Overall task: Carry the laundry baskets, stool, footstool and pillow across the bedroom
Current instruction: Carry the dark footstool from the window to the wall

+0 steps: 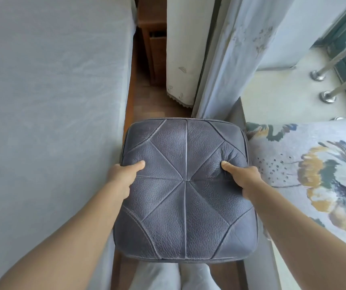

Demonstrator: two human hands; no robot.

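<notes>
Thumbs (140, 164) press into the leather top, other fingers hidden round the sides: left hand (124, 174) and right hand (245, 176) grip the footstool (185, 189) from opposite edges, likely for balance. It hangs over the floor (147, 105) between bed (52, 101) and sill, pillow (314, 170) beside.

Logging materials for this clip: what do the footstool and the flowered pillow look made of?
Footstool: looks like grey-purple leather or faux leather, matte; pebbled grain, stitched panel seams, creases by both thumbs. Pillow: woven fabric with a printed or woven flower pattern; the soft, dull surface suggests cloth, though the fibre cannot be told.
</notes>
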